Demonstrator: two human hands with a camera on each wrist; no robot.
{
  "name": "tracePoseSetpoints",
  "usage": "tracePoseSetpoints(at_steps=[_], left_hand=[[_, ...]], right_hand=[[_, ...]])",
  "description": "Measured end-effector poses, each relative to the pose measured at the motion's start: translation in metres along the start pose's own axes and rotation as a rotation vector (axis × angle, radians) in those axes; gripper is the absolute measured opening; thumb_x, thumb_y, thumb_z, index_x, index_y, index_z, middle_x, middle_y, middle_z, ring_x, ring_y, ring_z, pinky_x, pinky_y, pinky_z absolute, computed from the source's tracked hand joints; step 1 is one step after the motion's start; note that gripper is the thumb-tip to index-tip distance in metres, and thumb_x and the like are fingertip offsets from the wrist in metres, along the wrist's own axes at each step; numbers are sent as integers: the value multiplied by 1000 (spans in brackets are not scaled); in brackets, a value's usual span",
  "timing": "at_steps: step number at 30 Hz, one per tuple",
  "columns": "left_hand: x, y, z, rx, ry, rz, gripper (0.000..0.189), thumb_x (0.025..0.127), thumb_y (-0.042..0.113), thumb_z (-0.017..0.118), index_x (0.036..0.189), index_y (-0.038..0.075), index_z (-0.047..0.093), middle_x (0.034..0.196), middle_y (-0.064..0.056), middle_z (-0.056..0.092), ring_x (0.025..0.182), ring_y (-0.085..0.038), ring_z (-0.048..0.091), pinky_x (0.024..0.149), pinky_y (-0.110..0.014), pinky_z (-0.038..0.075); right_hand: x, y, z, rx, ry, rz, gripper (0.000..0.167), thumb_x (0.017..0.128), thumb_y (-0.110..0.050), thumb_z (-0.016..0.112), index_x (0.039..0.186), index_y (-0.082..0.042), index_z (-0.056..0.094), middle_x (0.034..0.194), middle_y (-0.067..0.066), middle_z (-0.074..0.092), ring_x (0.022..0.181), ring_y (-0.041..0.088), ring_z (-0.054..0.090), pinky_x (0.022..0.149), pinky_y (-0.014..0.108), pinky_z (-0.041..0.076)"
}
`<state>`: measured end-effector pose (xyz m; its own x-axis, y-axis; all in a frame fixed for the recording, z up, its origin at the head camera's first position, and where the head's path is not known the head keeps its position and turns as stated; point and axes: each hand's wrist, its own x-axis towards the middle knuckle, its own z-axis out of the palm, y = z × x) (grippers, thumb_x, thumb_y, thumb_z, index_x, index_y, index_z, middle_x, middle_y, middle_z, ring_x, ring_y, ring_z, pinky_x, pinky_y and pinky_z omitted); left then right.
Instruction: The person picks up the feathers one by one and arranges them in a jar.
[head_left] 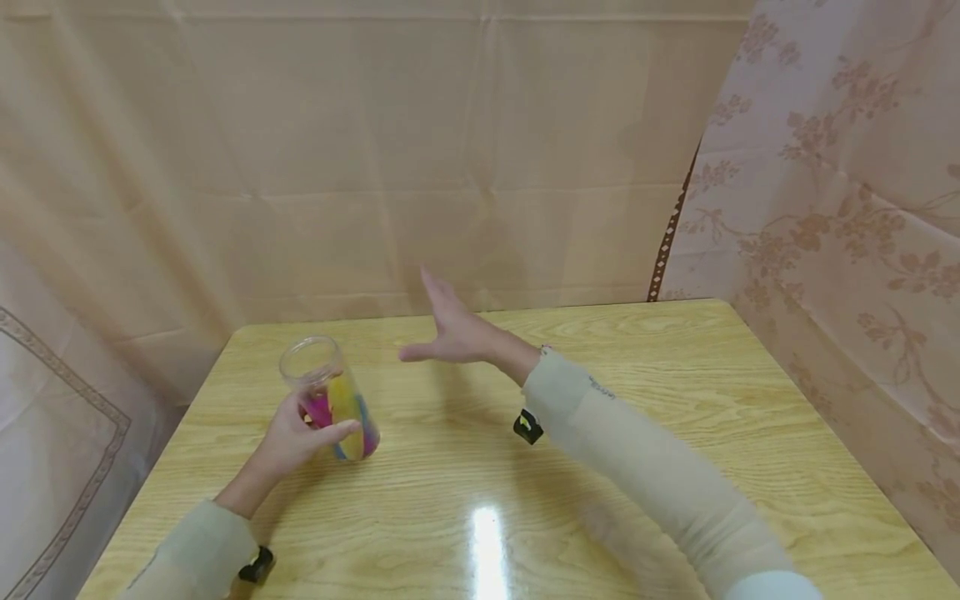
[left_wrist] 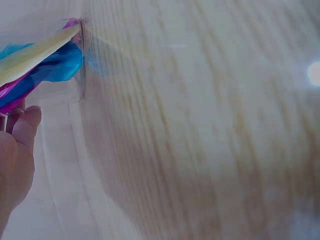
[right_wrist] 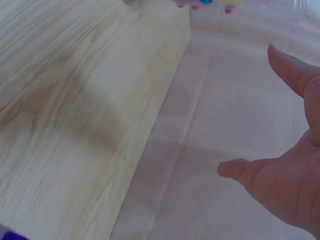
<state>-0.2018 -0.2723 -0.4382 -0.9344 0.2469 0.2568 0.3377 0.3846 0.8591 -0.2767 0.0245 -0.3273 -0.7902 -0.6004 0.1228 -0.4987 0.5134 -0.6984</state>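
On the left side of the table, my left hand (head_left: 291,437) grips a clear cylindrical jar (head_left: 339,387) from its near side. The jar leans, its round rim toward the back left. Inside it are pink, yellow and blue feather-like pieces (left_wrist: 60,62), seen through the wall in the left wrist view. My right hand (head_left: 461,335) is in the air over the back of the table, to the right of the jar. Its thumb and fingers are spread wide apart, with nothing between them. In the right wrist view only the jar's edge shows, at the top.
The light wood-grain table (head_left: 600,358) has a bright reflection near its front. A beige curtain (head_left: 360,167) hangs right behind the table, and a floral cloth (head_left: 847,167) lines the right side. Black clips stick out at both wrists.
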Motion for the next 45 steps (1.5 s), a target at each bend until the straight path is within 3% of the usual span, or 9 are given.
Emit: tracePoseSetpoints(at_steps=[5,11,14,18,22,26,33,40,45], left_hand=[[-1,0,0,1,-6,-26,70,86,7,81,146,5,44,123,-21,60,100,-23,62,75,-31,58],[-1,0,0,20,0,-39,73,86,8,82,148,6,43,126,-22,58,102,-27,60,76,-31,57],[-1,0,0,35,5,-46,74,86,9,83,148,7,43,129,-23,57,104,-29,59,76,-30,57],[-2,0,0,36,6,-57,74,86,10,83,148,6,43,130,-23,56,105,-30,58,77,-29,57],[-3,-1,0,27,6,-54,74,86,9,82,148,5,43,129,-23,56,104,-28,59,77,-29,57],[-3,-1,-1,23,7,-52,74,86,9,82,148,6,43,129,-23,56,103,-25,60,77,-29,57],[-3,1,0,16,4,-49,71,86,8,82,145,2,44,123,-22,59,100,-25,61,76,-30,57],[-2,2,0,10,2,-47,71,86,7,81,146,3,44,124,-22,58,101,-24,61,77,-30,57],[-1,2,-1,-13,-7,-45,67,87,6,80,143,4,45,119,-21,60,98,-22,62,75,-31,58]], right_hand=[[-7,19,-7,25,22,110,134,82,-40,86,159,-12,-21,167,20,-11,153,35,-4,121,52,14],[-18,42,-19,-15,33,227,133,83,-37,86,159,-13,-21,168,15,-13,152,37,-12,121,53,6],[-26,57,-27,-42,20,280,130,84,-35,85,159,-12,-19,168,15,-11,151,41,-13,120,56,3],[-35,84,-36,4,-9,400,125,86,-30,84,160,-11,-16,168,19,-10,150,44,-15,119,60,2],[-42,108,-41,18,-37,559,123,87,-29,82,159,-5,-15,164,29,-11,150,46,-13,119,60,7],[-49,125,-43,-22,-61,652,117,90,-33,79,160,-3,-9,162,36,-5,150,50,-3,118,61,15],[-65,140,-45,-60,-62,644,91,94,-32,72,156,8,19,159,30,27,147,46,23,119,55,20],[-74,152,-42,-114,31,579,66,100,-32,63,144,12,43,147,31,46,137,46,42,113,54,33],[-76,160,-37,-95,97,567,58,99,-34,66,134,11,54,135,28,57,126,42,53,107,52,41]])
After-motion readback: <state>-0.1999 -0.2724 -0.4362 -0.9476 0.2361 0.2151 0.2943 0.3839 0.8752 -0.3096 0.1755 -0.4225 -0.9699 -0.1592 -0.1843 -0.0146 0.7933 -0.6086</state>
